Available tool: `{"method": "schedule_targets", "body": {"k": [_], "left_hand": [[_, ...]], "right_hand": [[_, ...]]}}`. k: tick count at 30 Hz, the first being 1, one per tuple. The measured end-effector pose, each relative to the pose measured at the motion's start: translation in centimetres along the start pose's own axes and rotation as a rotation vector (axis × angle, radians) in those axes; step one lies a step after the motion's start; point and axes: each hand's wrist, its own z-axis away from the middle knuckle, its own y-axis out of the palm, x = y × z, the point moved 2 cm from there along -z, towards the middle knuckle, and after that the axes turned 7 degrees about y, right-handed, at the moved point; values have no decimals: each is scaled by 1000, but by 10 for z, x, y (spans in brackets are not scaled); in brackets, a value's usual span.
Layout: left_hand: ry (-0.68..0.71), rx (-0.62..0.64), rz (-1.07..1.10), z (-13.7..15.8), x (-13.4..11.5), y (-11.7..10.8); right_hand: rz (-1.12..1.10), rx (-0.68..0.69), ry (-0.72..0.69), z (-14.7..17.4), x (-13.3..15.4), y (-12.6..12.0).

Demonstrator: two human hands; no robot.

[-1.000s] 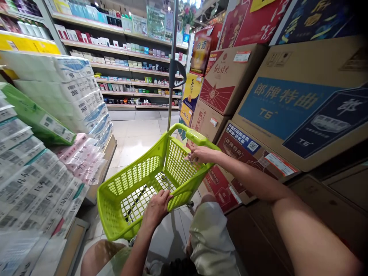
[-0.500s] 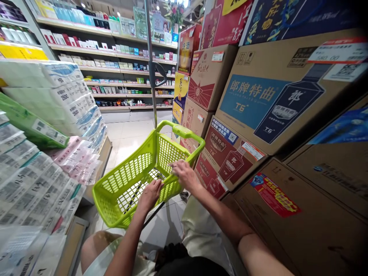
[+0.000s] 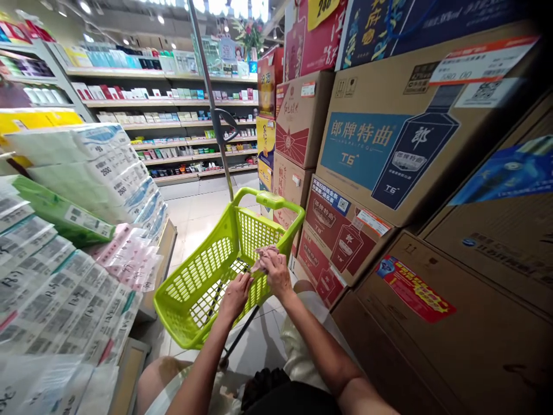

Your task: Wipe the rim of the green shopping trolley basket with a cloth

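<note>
A lime-green shopping cart [image 3: 181, 300] with a slotted plastic basket stands tilted across my view in front of my knees. My left hand [image 3: 235, 295] is closed over the near rim of the basket. Crumpled in my right hand [image 3: 279, 276] is a dusty-pink cloth [image 3: 264, 257], held against the same rim farther to the right. The fingers of the right hand are bunched around the cloth and partly hidden by it. At the far end rises the cart's green handle [image 3: 270, 200]. Through the slots, the floor shows beneath the basket.
Stacked liquor cartons [image 3: 367, 144] wall in the right side. Tissue packs [image 3: 86, 167] are piled along the left, on a low wooden platform [image 3: 166, 242]. A grey pole [image 3: 211, 86] with a loop grip rises behind the cart. Product shelves [image 3: 173, 124] line the back.
The pink cloth now shows clearly in my right hand, bunched up over the rim. The view has shifted, and cart and hands appear slightly farther right. My left hand stays at the rim.
</note>
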Motion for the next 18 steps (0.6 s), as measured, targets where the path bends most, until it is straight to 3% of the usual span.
{"method": "schedule_targets", "body": {"k": [5, 11, 18], "left_hand": [[25, -8, 123, 5, 7, -2], [-8, -29, 133, 7, 14, 5], [17, -49, 205, 2, 2, 3]], "right_hand": [[0, 9, 82, -25, -11, -16], [-48, -5, 110, -14, -3, -9], [-78, 60, 113, -6, 5, -12]]}}
